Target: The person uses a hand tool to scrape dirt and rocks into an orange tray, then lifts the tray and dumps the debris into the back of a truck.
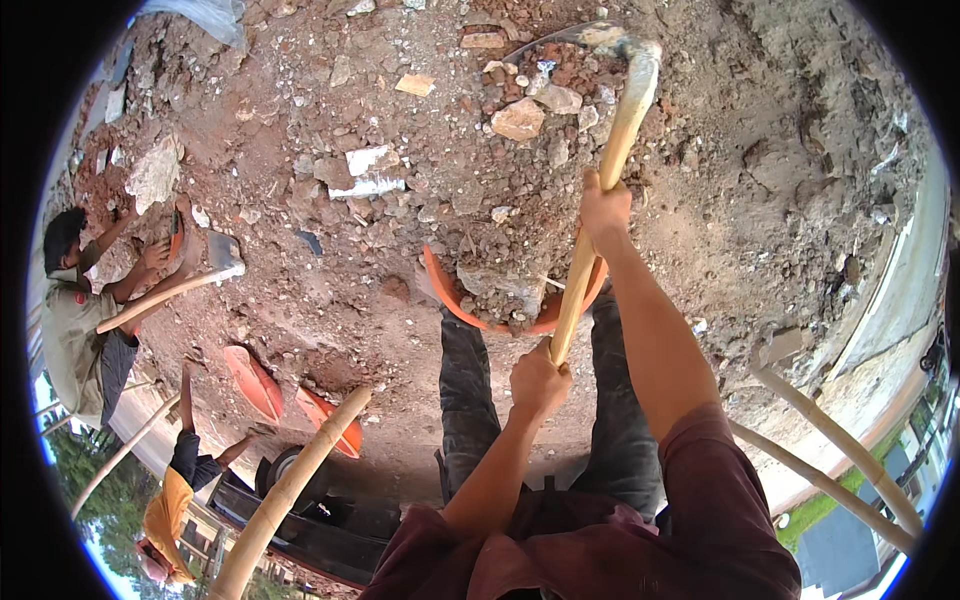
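Note:
Both my hands grip a hoe (622, 125) with a pale wooden handle. My left hand (541, 385) is closed round the handle's near end. Farther up, my right hand (606, 212) wraps round its middle. The hoe's metal blade (560, 36) lies at the far end, against loose soil and stones. Between my feet stands an orange pan (440, 285) with soil and a large grey lump (505, 290) in it; the handle passes over its right side. A tan stone (519, 119) rests in the soil near the blade.
Rubble and white fragments (367, 175) litter the ground. A person (80, 330) bends at the left, near another hoe (170, 298). Two orange pans (252, 383) and a bamboo pole (290, 490) are nearer. Another person (168, 510) is lower left. More poles (845, 445) stand at the right.

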`<state>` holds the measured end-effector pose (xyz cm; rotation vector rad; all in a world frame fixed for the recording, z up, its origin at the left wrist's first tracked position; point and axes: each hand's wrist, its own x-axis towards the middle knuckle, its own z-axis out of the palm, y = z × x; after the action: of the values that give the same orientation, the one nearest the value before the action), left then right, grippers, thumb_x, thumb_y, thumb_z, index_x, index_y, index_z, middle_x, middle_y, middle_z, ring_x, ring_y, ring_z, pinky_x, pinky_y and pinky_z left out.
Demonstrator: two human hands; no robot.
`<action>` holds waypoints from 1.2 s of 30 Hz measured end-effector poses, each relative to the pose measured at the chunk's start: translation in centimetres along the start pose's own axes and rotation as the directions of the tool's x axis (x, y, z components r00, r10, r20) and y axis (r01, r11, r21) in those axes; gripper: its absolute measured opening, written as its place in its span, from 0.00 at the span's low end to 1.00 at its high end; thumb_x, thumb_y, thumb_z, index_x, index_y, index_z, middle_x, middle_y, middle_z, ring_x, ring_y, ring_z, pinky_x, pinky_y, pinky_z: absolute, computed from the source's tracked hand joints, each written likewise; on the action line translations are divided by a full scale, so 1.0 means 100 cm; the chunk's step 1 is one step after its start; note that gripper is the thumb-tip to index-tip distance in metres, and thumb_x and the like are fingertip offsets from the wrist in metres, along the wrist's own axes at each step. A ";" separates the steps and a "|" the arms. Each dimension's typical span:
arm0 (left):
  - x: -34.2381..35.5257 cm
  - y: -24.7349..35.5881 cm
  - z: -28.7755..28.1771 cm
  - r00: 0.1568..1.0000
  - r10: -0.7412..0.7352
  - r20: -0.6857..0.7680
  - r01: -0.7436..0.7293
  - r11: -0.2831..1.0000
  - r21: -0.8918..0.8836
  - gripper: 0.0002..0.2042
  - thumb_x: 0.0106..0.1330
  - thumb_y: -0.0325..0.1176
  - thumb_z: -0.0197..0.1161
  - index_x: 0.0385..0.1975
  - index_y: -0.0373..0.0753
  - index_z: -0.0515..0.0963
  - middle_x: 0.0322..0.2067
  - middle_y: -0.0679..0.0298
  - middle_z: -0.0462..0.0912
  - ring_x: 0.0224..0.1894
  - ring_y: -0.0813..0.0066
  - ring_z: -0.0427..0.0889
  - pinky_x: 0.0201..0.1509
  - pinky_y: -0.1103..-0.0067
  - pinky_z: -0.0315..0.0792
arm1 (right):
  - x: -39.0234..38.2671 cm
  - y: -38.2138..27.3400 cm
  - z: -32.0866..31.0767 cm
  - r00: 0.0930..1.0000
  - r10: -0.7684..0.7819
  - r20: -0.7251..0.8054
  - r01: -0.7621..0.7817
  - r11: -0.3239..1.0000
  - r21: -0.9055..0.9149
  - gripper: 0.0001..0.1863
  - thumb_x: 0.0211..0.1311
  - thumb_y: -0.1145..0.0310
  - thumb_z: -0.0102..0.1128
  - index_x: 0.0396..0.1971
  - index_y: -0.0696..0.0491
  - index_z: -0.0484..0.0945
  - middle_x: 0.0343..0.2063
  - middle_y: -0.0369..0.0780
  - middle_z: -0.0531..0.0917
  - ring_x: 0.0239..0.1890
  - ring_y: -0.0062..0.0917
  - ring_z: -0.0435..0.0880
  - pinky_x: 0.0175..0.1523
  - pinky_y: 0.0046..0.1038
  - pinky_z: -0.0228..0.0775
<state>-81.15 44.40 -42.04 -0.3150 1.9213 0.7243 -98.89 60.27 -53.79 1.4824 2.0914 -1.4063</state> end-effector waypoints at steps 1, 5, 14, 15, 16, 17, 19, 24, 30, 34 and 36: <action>-0.016 -0.018 0.001 0.998 -0.068 0.011 0.068 0.998 -0.009 0.15 0.57 0.33 0.64 0.45 0.40 0.77 0.29 0.48 0.85 0.37 0.45 0.85 0.44 0.57 0.78 | -0.023 0.005 0.005 0.992 0.111 0.063 -0.111 0.994 -0.007 0.22 0.66 0.55 0.61 0.38 0.63 0.73 0.17 0.41 0.76 0.12 0.27 0.76 0.17 0.33 0.71; -0.081 -0.038 -0.014 0.990 -0.140 -0.013 0.140 0.983 0.118 0.14 0.57 0.34 0.64 0.43 0.40 0.77 0.30 0.47 0.85 0.37 0.43 0.85 0.44 0.56 0.78 | -0.082 0.026 0.008 0.925 0.327 0.191 -0.351 0.930 0.108 0.19 0.66 0.57 0.62 0.35 0.60 0.72 0.15 0.39 0.74 0.10 0.26 0.74 0.15 0.33 0.68; -0.243 -0.115 -0.073 0.950 -0.311 0.007 0.282 0.871 0.401 0.13 0.58 0.40 0.65 0.37 0.42 0.74 0.27 0.48 0.84 0.33 0.41 0.85 0.40 0.52 0.78 | -0.273 0.068 -0.009 0.752 0.516 0.410 -0.655 0.653 0.380 0.13 0.64 0.66 0.64 0.33 0.52 0.67 0.12 0.37 0.70 0.08 0.26 0.71 0.12 0.35 0.67; -0.253 -0.124 -0.077 0.950 -0.313 -0.005 0.286 0.862 0.418 0.12 0.58 0.40 0.65 0.37 0.43 0.74 0.26 0.49 0.84 0.32 0.42 0.85 0.39 0.51 0.78 | -0.282 0.072 -0.014 0.748 0.520 0.413 -0.661 0.639 0.393 0.13 0.64 0.66 0.64 0.33 0.51 0.67 0.12 0.37 0.70 0.08 0.27 0.71 0.12 0.35 0.67; -0.256 -0.130 -0.077 0.949 -0.314 -0.016 0.289 0.852 0.437 0.12 0.58 0.40 0.65 0.36 0.43 0.74 0.26 0.50 0.84 0.31 0.43 0.85 0.38 0.51 0.77 | -0.288 0.077 -0.018 0.744 0.524 0.415 -0.667 0.624 0.407 0.13 0.63 0.67 0.64 0.33 0.50 0.66 0.12 0.37 0.70 0.08 0.27 0.71 0.12 0.35 0.66; -0.254 -0.133 -0.074 0.962 -0.272 -0.006 0.246 0.861 0.444 0.11 0.58 0.40 0.65 0.35 0.43 0.74 0.25 0.51 0.84 0.30 0.44 0.85 0.36 0.52 0.77 | -0.289 0.081 -0.020 0.739 0.529 0.417 -0.673 0.606 0.424 0.13 0.63 0.68 0.64 0.33 0.50 0.66 0.12 0.37 0.70 0.08 0.27 0.71 0.12 0.35 0.66; -0.251 -0.127 -0.067 0.978 -0.209 0.014 0.181 0.878 0.444 0.10 0.59 0.40 0.65 0.34 0.44 0.74 0.23 0.54 0.84 0.29 0.47 0.85 0.34 0.53 0.77 | -0.274 0.062 -0.043 0.797 0.509 0.325 -0.602 0.635 0.483 0.13 0.63 0.68 0.64 0.33 0.50 0.65 0.12 0.36 0.70 0.07 0.27 0.72 0.11 0.34 0.65; -0.177 -0.026 -0.019 0.964 0.238 0.122 -0.240 0.971 0.006 0.16 0.63 0.47 0.67 0.39 0.41 0.75 0.25 0.55 0.83 0.28 0.52 0.85 0.32 0.61 0.78 | -0.163 0.013 -0.135 0.965 0.261 0.003 -0.252 0.931 0.264 0.13 0.66 0.64 0.64 0.33 0.55 0.69 0.14 0.35 0.72 0.10 0.21 0.72 0.13 0.27 0.66; -0.119 0.039 0.002 0.924 0.381 -0.023 -0.359 0.848 -0.391 0.21 0.64 0.45 0.71 0.46 0.36 0.77 0.29 0.55 0.84 0.33 0.61 0.86 0.34 0.70 0.78 | 0.025 0.046 -0.283 0.992 0.094 -0.088 -0.129 0.696 -0.706 0.18 0.61 0.63 0.64 0.43 0.61 0.72 0.28 0.49 0.83 0.27 0.37 0.86 0.32 0.39 0.79; -0.013 -0.040 -0.017 0.938 0.176 -0.300 -0.271 0.909 -0.316 0.15 0.67 0.41 0.68 0.38 0.34 0.79 0.28 0.55 0.84 0.29 0.62 0.86 0.34 0.71 0.77 | 0.096 0.095 -0.315 0.997 0.059 0.047 0.035 0.190 -0.981 0.22 0.58 0.65 0.63 0.50 0.60 0.73 0.41 0.55 0.84 0.46 0.47 0.85 0.51 0.44 0.77; 0.054 -0.102 -0.035 0.901 0.024 -0.434 -0.179 0.931 -0.319 0.13 0.71 0.40 0.64 0.36 0.34 0.79 0.25 0.61 0.84 0.25 0.73 0.83 0.29 0.78 0.74 | 0.113 0.101 -0.308 0.999 0.032 0.005 0.002 0.082 -0.997 0.22 0.60 0.64 0.62 0.52 0.58 0.73 0.42 0.53 0.84 0.47 0.48 0.84 0.52 0.45 0.76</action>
<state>-80.91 34.76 -49.32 -0.6414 2.2234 1.1527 -85.82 91.85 -50.68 0.7425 2.0921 0.3102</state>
